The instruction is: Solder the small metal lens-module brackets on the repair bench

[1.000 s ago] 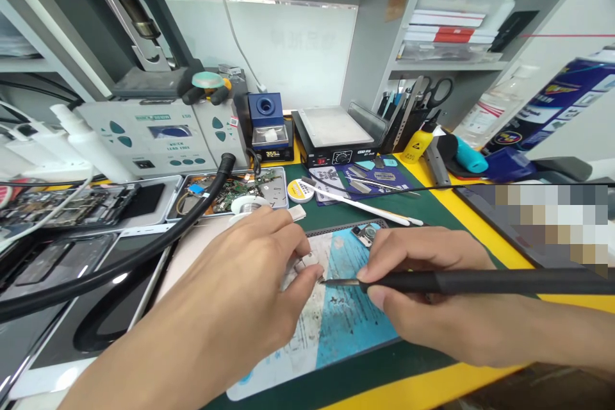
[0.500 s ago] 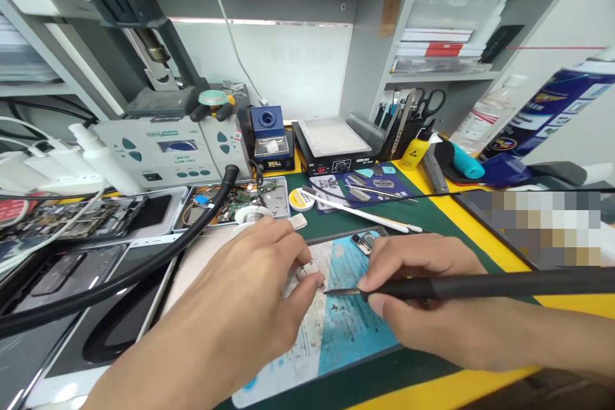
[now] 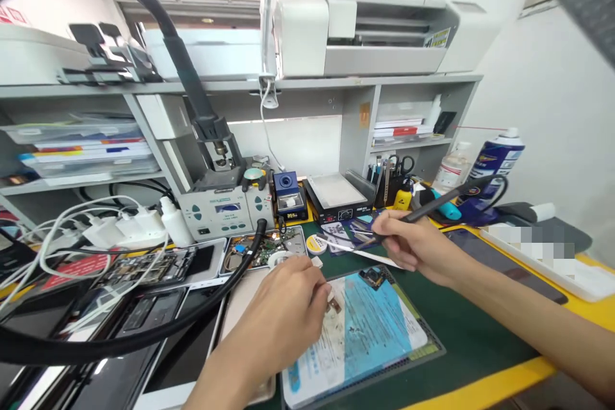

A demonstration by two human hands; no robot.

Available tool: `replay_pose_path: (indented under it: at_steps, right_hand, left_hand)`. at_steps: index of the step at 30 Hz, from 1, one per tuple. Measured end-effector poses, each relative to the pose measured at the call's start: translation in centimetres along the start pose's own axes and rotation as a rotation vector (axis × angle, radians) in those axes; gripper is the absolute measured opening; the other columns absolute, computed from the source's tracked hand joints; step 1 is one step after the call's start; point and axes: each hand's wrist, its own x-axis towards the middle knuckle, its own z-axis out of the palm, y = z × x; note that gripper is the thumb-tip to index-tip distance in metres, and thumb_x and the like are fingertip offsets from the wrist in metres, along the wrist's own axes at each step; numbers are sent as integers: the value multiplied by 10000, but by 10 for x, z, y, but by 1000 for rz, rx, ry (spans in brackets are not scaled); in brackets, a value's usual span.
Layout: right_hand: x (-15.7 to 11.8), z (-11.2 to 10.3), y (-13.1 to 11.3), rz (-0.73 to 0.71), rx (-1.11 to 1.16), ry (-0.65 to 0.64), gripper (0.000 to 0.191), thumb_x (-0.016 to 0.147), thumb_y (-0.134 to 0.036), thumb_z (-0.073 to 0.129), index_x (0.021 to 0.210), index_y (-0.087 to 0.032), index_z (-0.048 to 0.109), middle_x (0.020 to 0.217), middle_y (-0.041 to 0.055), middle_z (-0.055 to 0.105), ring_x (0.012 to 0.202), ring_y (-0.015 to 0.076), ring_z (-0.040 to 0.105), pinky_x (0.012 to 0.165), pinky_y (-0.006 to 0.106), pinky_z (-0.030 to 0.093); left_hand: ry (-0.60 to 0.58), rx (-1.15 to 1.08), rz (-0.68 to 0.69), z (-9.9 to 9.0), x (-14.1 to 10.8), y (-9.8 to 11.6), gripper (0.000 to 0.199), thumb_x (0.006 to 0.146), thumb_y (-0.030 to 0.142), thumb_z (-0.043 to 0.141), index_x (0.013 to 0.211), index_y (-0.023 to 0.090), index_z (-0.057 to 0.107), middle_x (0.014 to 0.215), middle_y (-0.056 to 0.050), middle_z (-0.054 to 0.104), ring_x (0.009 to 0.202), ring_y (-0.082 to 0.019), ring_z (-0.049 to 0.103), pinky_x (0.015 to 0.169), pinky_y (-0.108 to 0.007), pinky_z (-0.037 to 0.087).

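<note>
My right hand (image 3: 408, 245) is closed round a slim black tool (image 3: 432, 204) with a thin tip pointing left, raised above the mat. My left hand (image 3: 300, 298) rests at the left side of a blue and white work pad (image 3: 372, 327), its fingers curled beside a small brownish metal piece (image 3: 335, 305). Whether its fingertips grip that piece is hidden. A small dark component (image 3: 373, 277) lies at the pad's top edge. The pad sits on a green mat (image 3: 461, 346).
A black hose (image 3: 192, 307) curves across phones and circuit boards at the left. Behind stand a soldering station (image 3: 225, 213), a hot plate (image 3: 336, 195) and a tray of parts (image 3: 295, 240). At the right are a dark tablet (image 3: 509, 262) and a spray can (image 3: 497, 154).
The view has tilted up and back, showing the shelf top. My right hand has lifted the black tool off the pad, up and away from my left hand.
</note>
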Motion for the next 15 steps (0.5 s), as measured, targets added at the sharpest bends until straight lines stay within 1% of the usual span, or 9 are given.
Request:
replay_pose_path:
  at_steps: [3, 4, 5, 6, 7, 8, 9, 11, 15]
  right_hand:
    - [22, 9, -16, 35, -95, -44, 217, 905, -273, 737, 765, -165, 611, 529, -68, 518, 356, 50, 370, 344, 177, 281]
    - [31, 14, -21, 42, -132, -61, 218, 933, -265, 733, 784, -154, 619, 566, -61, 537, 381, 55, 405, 355, 179, 307]
    - [41, 20, -26, 47, -171, -73, 197, 976, -280, 714, 852, -142, 646, 638, -47, 583, 427, 65, 462, 392, 182, 375]
    - [53, 27, -30, 48, -211, -78, 179, 1018, -308, 690, 964, -137, 673, 763, -25, 646, 522, 84, 555, 474, 202, 479]
    - [65, 35, -35, 42, -244, -81, 196, 1034, -326, 679, 1082, -137, 689, 927, 26, 704, 675, 126, 658, 596, 260, 575]
    - [78, 44, -39, 33, -273, -78, 244, 1032, -333, 682, 1178, -137, 686, 1075, 69, 721, 830, 176, 712, 713, 330, 621]
    - [91, 53, -42, 22, -298, -73, 282, 1031, -336, 684, 1238, -145, 680, 1183, 98, 713, 944, 213, 723, 802, 385, 630]
    - [119, 70, -48, 9, -345, -54, 335, 1029, -341, 685, 1309, -159, 659, 1289, 116, 688, 1059, 253, 713, 886, 448, 621]
    - [162, 98, -51, -9, -451, -13, 357, 1027, -340, 687, 1337, -167, 649, 1328, 120, 673, 1099, 268, 704, 915, 472, 613]
  left_hand:
    - [27, 2, 0, -3, -2, -1, 298, 1006, 217, 487, 858, 235, 746, 944, -55, 688, 929, -251, 667, 797, -366, 481]
    - [32, 1, 1, -3, -3, -1, 284, 994, 212, 502, 853, 235, 746, 940, -54, 692, 923, -250, 671, 791, -361, 483]
    - [36, 1, 2, -3, -3, -1, 265, 981, 205, 515, 851, 231, 744, 939, -55, 696, 922, -249, 674, 789, -358, 485]
    - [37, 2, 4, -2, -3, -2, 246, 968, 198, 529, 845, 224, 741, 935, -57, 698, 917, -248, 675, 784, -354, 487]
    - [39, 2, 6, -2, -2, -2, 232, 957, 193, 540, 840, 219, 738, 934, -59, 701, 911, -246, 676, 781, -351, 489]
    - [40, 4, 6, -1, -2, -3, 223, 948, 188, 548, 831, 214, 736, 933, -62, 702, 902, -243, 677, 775, -348, 490]
    - [41, 5, 4, 1, -1, -4, 216, 939, 183, 555, 821, 211, 734, 929, -63, 704, 892, -238, 678, 771, -345, 491]
    - [47, 7, -6, 3, 1, -6, 205, 929, 168, 568, 804, 206, 725, 919, -60, 705, 879, -227, 678, 766, -341, 493]
    - [69, 3, -15, 5, 2, -8, 149, 943, 168, 623, 814, 177, 697, 919, -29, 699, 857, -186, 659, 774, -338, 519]
